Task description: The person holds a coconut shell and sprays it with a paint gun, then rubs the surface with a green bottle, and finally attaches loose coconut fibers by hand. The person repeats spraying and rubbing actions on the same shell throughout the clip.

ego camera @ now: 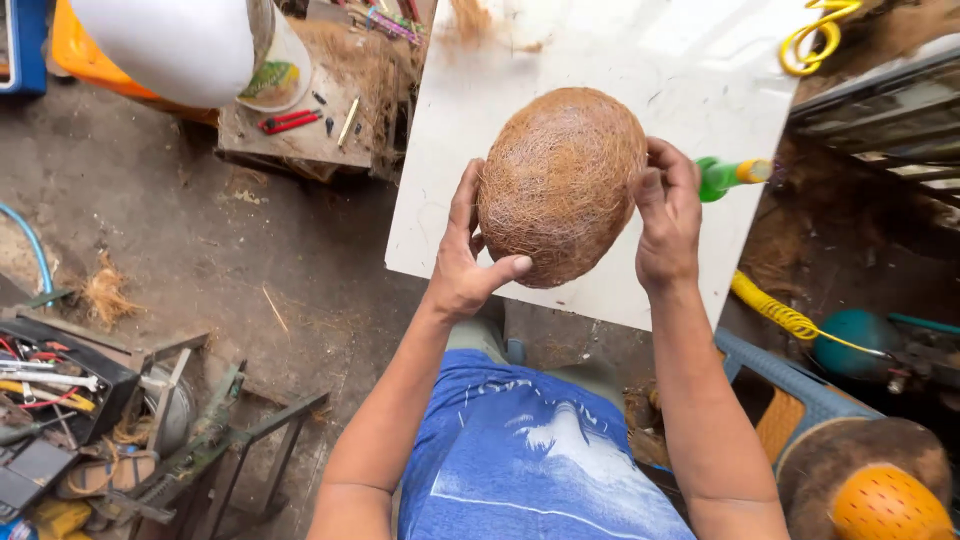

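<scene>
We see the coconut [560, 185], husk fibres all over it, held up between both hands above the white board [700, 80], over its near edge. Its long axis tilts from lower left to upper right. The left hand [465, 260] cups the lower left side, thumb under; the right hand [668, 215] presses the right flank. Both grips are clamped on it. A green tool [725, 175] lies at the board's right edge, just beyond the right hand. We see 1 container, a tool tray [50, 385], holding cables and bits.
</scene>
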